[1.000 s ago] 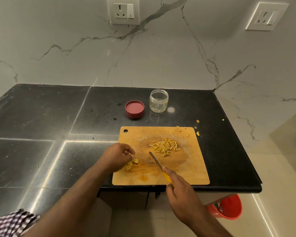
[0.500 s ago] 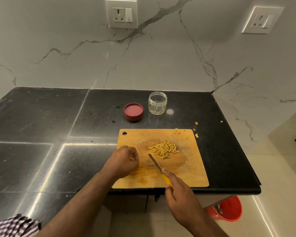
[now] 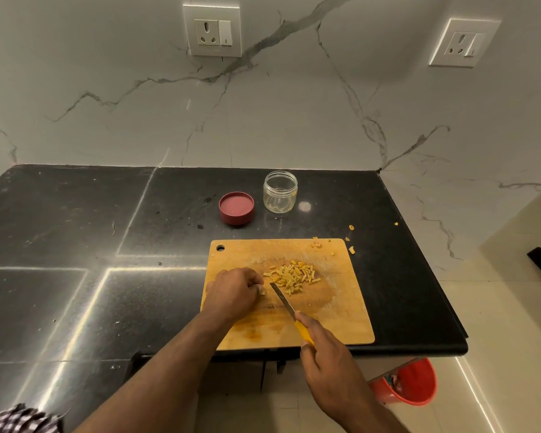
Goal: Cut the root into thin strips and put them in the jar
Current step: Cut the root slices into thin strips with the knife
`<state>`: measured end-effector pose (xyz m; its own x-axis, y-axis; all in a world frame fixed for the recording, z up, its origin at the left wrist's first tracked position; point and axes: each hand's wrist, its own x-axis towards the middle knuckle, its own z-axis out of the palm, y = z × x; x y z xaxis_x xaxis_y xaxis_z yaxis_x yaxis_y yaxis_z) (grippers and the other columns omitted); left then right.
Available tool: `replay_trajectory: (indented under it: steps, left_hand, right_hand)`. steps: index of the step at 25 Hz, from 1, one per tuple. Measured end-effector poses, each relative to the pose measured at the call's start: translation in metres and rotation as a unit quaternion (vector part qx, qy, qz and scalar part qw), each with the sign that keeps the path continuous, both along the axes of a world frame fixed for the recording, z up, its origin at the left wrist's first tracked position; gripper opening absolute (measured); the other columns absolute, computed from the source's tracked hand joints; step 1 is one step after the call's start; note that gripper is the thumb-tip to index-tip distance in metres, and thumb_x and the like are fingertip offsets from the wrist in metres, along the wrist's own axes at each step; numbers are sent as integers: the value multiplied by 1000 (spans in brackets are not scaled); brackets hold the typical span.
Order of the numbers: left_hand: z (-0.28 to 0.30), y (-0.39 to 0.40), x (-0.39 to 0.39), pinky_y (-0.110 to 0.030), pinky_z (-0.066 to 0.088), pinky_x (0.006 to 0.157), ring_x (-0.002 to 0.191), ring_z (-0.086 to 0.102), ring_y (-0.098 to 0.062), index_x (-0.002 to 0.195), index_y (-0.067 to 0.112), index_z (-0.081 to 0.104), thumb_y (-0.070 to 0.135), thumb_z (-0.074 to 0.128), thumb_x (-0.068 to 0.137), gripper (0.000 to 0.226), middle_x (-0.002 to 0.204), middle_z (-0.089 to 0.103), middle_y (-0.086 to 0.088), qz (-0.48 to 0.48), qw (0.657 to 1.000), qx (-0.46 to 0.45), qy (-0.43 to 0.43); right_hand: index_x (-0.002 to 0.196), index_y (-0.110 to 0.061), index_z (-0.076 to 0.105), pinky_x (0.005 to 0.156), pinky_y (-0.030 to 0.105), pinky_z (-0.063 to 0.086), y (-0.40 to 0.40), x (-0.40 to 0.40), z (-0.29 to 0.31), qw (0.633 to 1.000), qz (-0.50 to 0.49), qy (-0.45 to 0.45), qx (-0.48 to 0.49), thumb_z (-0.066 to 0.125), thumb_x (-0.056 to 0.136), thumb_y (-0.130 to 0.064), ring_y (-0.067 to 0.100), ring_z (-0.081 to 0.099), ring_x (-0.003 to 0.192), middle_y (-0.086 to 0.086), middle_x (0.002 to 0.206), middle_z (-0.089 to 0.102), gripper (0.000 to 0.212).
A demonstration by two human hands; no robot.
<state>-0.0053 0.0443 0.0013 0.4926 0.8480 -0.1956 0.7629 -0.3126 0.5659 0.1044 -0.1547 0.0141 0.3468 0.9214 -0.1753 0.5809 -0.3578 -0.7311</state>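
— Where's the root?
— Under the curled left hand (image 3: 231, 292) on the cutting board (image 3: 341, 320), beside the strips (image 3: 292, 276).
— And the right hand (image 3: 328, 360)?
— Gripping the knife (image 3: 283, 300). The jar (image 3: 280, 192) stands open on the surface (image 3: 75, 229).

Black polished stone countertop (image 3: 75, 245) with pale seam lines and glints of light, running from the left edge to a squared right end against a white marble wall. Near the far edge, right of centre: a round red lid (image 3: 236, 208) lying flat with its hollow side up, and just right of it an upright clear glass jar (image 3: 280, 196), open, apart from the lid. Nearer, at the right near edge: a wooden cutting board (image 3: 341, 307) lying flat, hanging hole at its far left corner. Scattered on the stone just beyond the board's far right corner: a few small yellow scraps (image 3: 351, 250).
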Motion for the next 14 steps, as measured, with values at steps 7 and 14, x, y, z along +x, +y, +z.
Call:
replay_trajectory:
  steps: [7, 14]
  left_hand:
    - [-4, 0, -8, -43, 51, 95, 110, 59, -13, 114, 33, 72, 31, 69, 90, 24, 109, 71, 16, -4, 999, 18, 39]
    - [-3, -8, -4, -43, 47, 93, 109, 55, -14, 113, 35, 69, 42, 67, 90, 24, 105, 70, 15, 11, 998, 54, 43]
  right_hand:
    - [150, -41, 25, 91, 13, 35, 1, -5, 0, 1000, -7, -3, -9, 39, 104, -28, -4, 43, 116, -17, 141, 43, 50]
    - [154, -35, 18, 104, 17, 33, 8, -15, 3, 999, 31, -37, -19, 34, 105, -27, -2, 38, 126, -14, 150, 36, 53]
